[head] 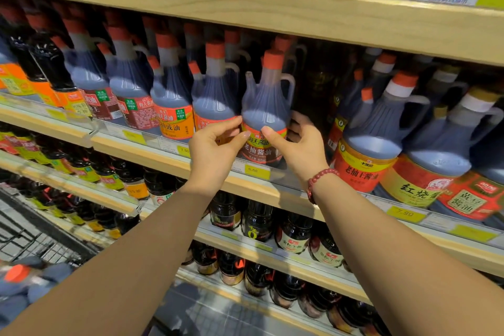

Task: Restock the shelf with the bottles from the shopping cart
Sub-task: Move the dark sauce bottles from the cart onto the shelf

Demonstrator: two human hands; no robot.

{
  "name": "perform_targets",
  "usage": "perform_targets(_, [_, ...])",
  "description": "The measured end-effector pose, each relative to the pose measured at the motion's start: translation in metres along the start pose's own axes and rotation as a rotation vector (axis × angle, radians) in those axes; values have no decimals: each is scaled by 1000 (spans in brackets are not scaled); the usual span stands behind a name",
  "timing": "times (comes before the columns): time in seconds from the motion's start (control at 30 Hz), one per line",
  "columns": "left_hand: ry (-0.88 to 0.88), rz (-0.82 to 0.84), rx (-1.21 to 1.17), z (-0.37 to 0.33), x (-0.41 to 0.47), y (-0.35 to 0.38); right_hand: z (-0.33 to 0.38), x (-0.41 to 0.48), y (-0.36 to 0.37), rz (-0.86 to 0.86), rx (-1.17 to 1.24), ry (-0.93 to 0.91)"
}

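At the far left, low down, a cart (32, 229) is seen. More spare bottles (16, 275) are lying in it, well apart from the hands.

Next comes the left hand (215, 144). Its fingers are curled. The left side of the bottle (266, 101) is pinched between its thumb and first finger, near the top of the label.

The bottle is found in the middle, at the front edge of the shelf (245, 185), just above a yellow tag (256, 172). Its long axis runs up and down, with the red cap on top. The spout is turned to the left and the handle to the right. A neighbour (215, 98) is placed just beside it on the left.

The right hand (300, 144) is set on the other side. Its thumb is laid on the front of the label, and its other fingers are curled round the right side.

So the bottle is held between both hands, and neither hand is nearer. It lies straight ahead of them and a little higher.

To the right of the bottle, a dark gap (313, 90) is seen, then a big bottle (376, 128).

It is thought that the bottle is being put in its place. For that, it would need to be pushed straight back and kept upright.
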State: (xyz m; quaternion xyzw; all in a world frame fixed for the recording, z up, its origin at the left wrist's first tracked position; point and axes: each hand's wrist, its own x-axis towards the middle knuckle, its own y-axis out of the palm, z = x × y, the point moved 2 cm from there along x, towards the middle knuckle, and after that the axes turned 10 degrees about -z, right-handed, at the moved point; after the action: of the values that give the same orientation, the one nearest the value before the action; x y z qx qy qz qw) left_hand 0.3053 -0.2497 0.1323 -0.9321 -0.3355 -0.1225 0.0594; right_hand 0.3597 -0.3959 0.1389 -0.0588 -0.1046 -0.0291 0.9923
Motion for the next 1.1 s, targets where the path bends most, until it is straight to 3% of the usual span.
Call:
perform_targets(0.2, [-2,-1,112,-11,-8,-31,15,-25,-16,-92,-19,43])
perform_targets(0.5, [11,-46,151,-56,-8,-78,66,-61,31,152,76,-21])
perform_targets(0.73, [31,-161,247,-72,2,-166,101,-76,115,338,101,-59])
perform_targets(1.1, [-205,-425,344,-15,25,-377,97,-134,305,701,28,-6])
